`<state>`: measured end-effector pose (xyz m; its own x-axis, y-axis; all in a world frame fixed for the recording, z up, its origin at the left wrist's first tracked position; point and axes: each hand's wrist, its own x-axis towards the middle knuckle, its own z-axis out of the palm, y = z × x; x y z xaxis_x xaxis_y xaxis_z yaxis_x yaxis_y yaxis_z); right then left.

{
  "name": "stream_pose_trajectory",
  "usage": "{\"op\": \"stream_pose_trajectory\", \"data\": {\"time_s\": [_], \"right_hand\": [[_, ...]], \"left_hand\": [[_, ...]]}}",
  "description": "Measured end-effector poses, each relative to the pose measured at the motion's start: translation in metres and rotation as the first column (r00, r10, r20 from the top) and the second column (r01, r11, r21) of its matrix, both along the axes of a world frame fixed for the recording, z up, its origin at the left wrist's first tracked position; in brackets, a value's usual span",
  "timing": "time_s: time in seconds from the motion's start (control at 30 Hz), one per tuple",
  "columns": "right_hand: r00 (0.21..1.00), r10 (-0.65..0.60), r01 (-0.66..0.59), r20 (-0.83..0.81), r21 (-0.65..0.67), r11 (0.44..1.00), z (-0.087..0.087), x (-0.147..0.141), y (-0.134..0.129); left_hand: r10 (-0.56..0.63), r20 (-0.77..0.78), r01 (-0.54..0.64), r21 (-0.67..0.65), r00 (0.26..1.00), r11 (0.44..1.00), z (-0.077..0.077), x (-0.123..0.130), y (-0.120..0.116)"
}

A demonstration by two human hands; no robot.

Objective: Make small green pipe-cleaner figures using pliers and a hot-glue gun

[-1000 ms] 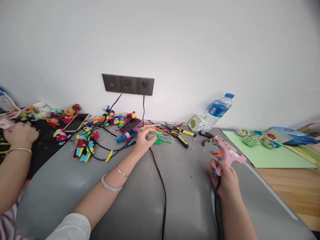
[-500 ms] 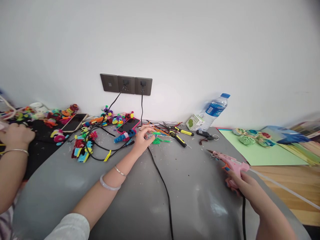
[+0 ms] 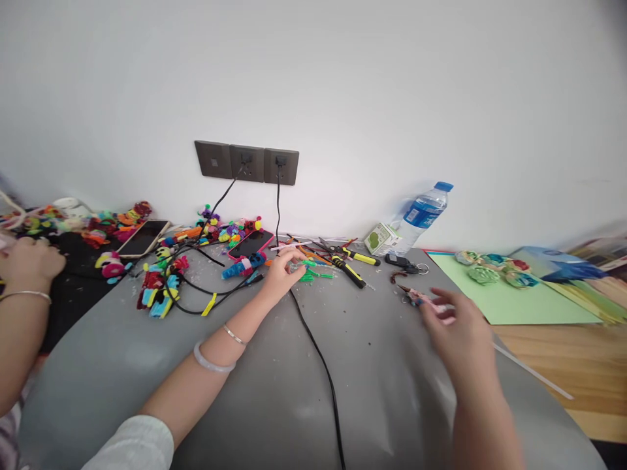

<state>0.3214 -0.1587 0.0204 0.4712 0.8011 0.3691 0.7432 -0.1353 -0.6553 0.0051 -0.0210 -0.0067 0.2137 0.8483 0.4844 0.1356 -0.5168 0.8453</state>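
Note:
My left hand (image 3: 283,273) rests at the back middle of the grey table, with its fingers curved and apart. Its thumb and fingertips are right beside several short green fuzzy pieces (image 3: 309,271). A blue fuzzy figure (image 3: 243,266) lies just to its left. My right hand (image 3: 460,326) is on the right, somewhat blurred, around a pink glue gun (image 3: 434,305). Thumb and fingers lie along the gun's front body, and my hand hides the handle. The metal nozzle points left. A whitish glue stick (image 3: 533,371) shows beyond the wrist on the right.
Yellow-and-black pliers (image 3: 349,271), a pink-edged phone (image 3: 251,245), a tilted water bottle (image 3: 422,219), a small box (image 3: 381,239) and keys (image 3: 420,268) lie near the wall. Black cords (image 3: 324,369) cross the table. Another person's hand (image 3: 33,264) is at far left. Green paper (image 3: 529,307) holds fabric flowers.
My right hand has shifted forward and left, from the glue gun's handle over its body; the gun's nozzle has moved slightly left. My left hand has stayed almost still.

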Motion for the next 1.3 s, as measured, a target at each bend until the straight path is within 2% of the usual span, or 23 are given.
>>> {"op": "stream_pose_trajectory", "data": {"time_s": [0.03, 0.07, 0.13, 0.23, 0.4, 0.5, 0.57, 0.67, 0.77, 0.87, 1.03, 1.3], "right_hand": [[0.997, 0.07, -0.071, 0.034, 0.016, 0.997, 0.002, -0.017, 0.009], [0.979, 0.196, -0.197, 0.055, 0.009, 0.98, 0.004, -0.033, 0.02], [0.907, 0.414, -0.412, 0.078, -0.045, 0.91, 0.005, -0.064, 0.044], [0.803, 0.577, -0.555, 0.146, -0.17, 0.815, 0.004, -0.094, 0.08], [0.733, 0.645, -0.539, 0.218, -0.393, 0.745, 0.0, -0.108, 0.126], [0.721, 0.671, -0.561, 0.172, -0.423, 0.712, -0.002, -0.104, 0.139], [0.729, 0.68, -0.612, 0.082, -0.367, 0.701, 0.0, -0.099, 0.142], [0.723, 0.67, -0.69, -0.166, -0.233, 0.686, 0.007, -0.092, 0.139], [0.645, 0.635, -0.733, -0.425, -0.112, 0.67, 0.017, -0.091, 0.132], [0.546, 0.61, -0.766, -0.575, -0.046, 0.642, 0.02, -0.098, 0.128], [0.445, 0.579, -0.775, -0.684, 0.031, 0.632, 0.011, -0.108, 0.128], [0.429, 0.593, -0.783, -0.681, 0.047, 0.621, 0.013, -0.113, 0.127]], "left_hand": [[-0.008, -0.018, 0.008, -0.011, 1.0, 1.0, 0.0, 0.0, 0.0], [-0.018, -0.036, 0.018, -0.017, 0.999, 1.0, 0.0, 0.0, 0.0], [-0.039, -0.063, 0.038, -0.02, 0.997, 0.999, 0.001, 0.0, -0.001], [-0.063, -0.082, 0.062, -0.022, 0.995, 0.998, 0.003, -0.001, -0.002], [-0.084, -0.064, 0.081, -0.054, 0.994, 0.995, 0.005, 0.0, -0.004], [-0.088, -0.032, 0.085, -0.089, 0.996, 0.992, 0.003, 0.001, -0.002], [-0.091, -0.01, 0.089, -0.114, 0.996, 0.99, 0.002, 0.002, -0.001], [-0.1, 0.011, 0.1, -0.164, 0.995, 0.981, 0.002, 0.003, 0.001], [-0.113, 0.016, 0.114, -0.233, 0.993, 0.966, 0.005, 0.003, 0.002], [-0.12, 0.024, 0.122, -0.283, 0.992, 0.951, 0.007, 0.003, 0.001], [-0.123, 0.044, 0.13, -0.283, 0.991, 0.95, 0.006, 0.002, 0.002], [-0.132, 0.05, 0.141, -0.295, 0.99, 0.945, 0.006, 0.002, 0.0]]}}
